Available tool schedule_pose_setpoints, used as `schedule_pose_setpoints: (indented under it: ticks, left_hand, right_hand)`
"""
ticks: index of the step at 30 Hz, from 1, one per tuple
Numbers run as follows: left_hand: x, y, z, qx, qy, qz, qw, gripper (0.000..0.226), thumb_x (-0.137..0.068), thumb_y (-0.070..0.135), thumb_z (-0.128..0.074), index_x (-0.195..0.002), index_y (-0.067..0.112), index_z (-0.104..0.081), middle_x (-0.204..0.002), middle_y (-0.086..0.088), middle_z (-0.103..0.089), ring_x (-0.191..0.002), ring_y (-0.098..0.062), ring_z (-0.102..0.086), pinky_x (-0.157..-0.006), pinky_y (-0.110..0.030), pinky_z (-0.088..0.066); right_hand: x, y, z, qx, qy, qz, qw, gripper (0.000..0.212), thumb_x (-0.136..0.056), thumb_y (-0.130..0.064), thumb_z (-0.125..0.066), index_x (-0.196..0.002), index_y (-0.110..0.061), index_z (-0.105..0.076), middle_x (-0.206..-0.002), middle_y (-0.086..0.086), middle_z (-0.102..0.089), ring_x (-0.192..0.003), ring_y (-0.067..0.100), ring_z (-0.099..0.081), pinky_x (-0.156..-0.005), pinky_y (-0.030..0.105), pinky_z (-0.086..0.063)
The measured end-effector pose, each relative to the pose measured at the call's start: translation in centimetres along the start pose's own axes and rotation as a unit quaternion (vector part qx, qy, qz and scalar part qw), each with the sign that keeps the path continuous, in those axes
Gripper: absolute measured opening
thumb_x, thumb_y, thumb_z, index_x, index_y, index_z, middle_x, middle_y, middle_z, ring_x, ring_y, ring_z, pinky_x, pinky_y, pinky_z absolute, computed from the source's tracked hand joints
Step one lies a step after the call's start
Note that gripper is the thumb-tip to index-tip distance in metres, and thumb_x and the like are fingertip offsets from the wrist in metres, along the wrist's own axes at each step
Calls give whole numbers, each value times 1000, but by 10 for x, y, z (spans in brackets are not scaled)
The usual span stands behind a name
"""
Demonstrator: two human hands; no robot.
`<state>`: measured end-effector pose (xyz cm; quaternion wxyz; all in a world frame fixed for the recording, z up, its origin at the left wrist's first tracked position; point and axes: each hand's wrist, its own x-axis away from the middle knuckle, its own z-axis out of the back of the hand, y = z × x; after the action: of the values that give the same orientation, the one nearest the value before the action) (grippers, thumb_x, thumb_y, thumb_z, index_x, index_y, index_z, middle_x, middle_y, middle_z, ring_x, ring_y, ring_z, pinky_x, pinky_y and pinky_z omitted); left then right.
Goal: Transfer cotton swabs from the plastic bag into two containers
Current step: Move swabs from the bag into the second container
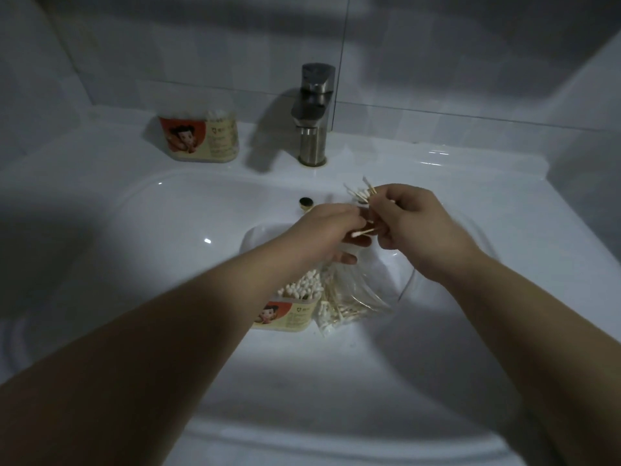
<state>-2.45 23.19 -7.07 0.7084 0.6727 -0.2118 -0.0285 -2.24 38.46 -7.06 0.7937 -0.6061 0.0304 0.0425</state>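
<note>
My left hand (329, 230) and right hand (413, 223) pinch the cotton swabs (361, 194), likely squaring them for the container (292, 314) centred in the sink (161, 216).

A near container (285, 316), cream with a red cartoon label, stands upright in the basin (168, 264), packed with swabs (302, 287), white tips up. Touching its right side lies the clear bag (353, 297), with wooden-stick swabs inside. A far container (200, 137) of the same kind stands on the counter (100, 156). The right hand (406, 223) grips a loose bunch (361, 193).
</note>
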Motion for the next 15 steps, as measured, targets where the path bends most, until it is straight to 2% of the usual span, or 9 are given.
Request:
schedule_pose_setpoints:
  ticks: [2, 5, 7, 9, 12, 15]
  left_hand:
    - [2, -3, 0, 3, -33, -20, 999, 29, -104, 9, -52, -129, 4, -65, -125, -17, -69, -118, -28, -67, -95, -44, -56]
    - [2, -9, 0, 20, -94, -23, 995, 30, -106, 12, -51, -131, -1, -61, -110, -11, -68, -101, -22, -67, -91, -38, -56]
    - [1, -12, -1, 35, -118, -16, 992, 30, -107, 11, -50, -128, -7, -60, -105, -15, -66, -85, -18, -67, -83, -32, -59]
    - [0, -14, 0, 45, -135, -11, 990, 28, -106, 8, -50, -125, -10, -62, -100, -16, -69, -74, -13, -68, -75, -26, -61]
    - [1, -14, 0, 62, -146, -17, 987, 23, -103, 2, -53, -120, -11, -63, -87, -13, -69, -73, -12, -67, -71, -22, -60]
    - [1, -11, 3, 49, -143, -18, 988, 18, -98, -5, -60, -114, 1, -65, -86, -13, -74, -76, -14, -73, -69, -23, -60]
  right_hand:
    - [1, -1, -4, -4, 26, -3, 1000, 29, -103, -12, -52, -77, -8, -66, -55, -5, -59, -46, 10, -53, -44, 21, -45]
    - [0, 2, -7, 56, 81, 10, 995, 30, -101, -18, -54, -74, -10, -64, -56, -4, -61, -51, 14, -58, -51, 33, -53]
    - [-2, 4, -8, 130, 115, 20, 985, 31, -100, -23, -54, -72, -15, -63, -59, -1, -59, -52, 18, -57, -52, 34, -50]
    - [-5, 6, -8, 135, 133, 24, 982, 31, -100, -25, -53, -70, -21, -61, -60, -1, -58, -43, 17, -55, -43, 29, -45]
    - [-8, 9, -6, 173, 138, 52, 974, 32, -100, -27, -52, -69, -29, -59, -56, -9, -58, -48, 14, -57, -49, 28, -47]
    - [-10, 11, -6, 131, 121, 61, 982, 30, -99, -29, -52, -70, -30, -62, -54, -13, -59, -48, 12, -57, -48, 29, -47]
